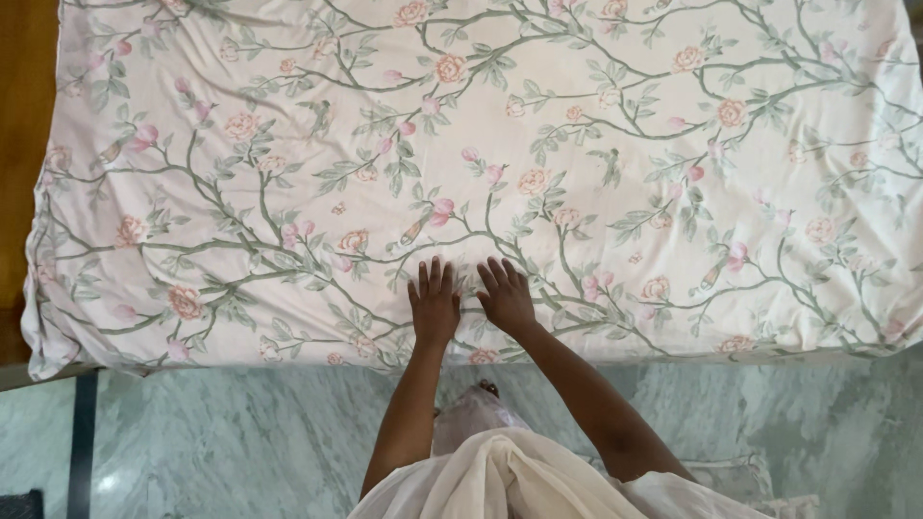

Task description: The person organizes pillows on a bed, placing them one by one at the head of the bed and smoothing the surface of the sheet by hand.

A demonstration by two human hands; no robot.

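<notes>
**Two flat hands on the flowered sheet**

The sheet [538,135] is the landmark: pale pink cloth printed with green branches and pink blossoms, spread over a bed and filling the upper part of the view. Its near edge runs just above the floor [240,432], a green-veined marble surface.

The left hand [434,306] lies palm down on the sheet, close to that near edge and about midway along it. Its fingers are stretched out and slightly spread, gripping nothing. The right hand [506,296] lies just beside it on the sheet, also palm down with fingers extended and apart, holding nothing. The two hands are nearly touching at the thumbs; whether they meet cannot be told.

Left of the sheet, a strip of brown wood [24,115] shows along its side. Below the sheet's near edge, both forearms cross the floor, and white cloth [510,481] hangs at the bottom.
</notes>
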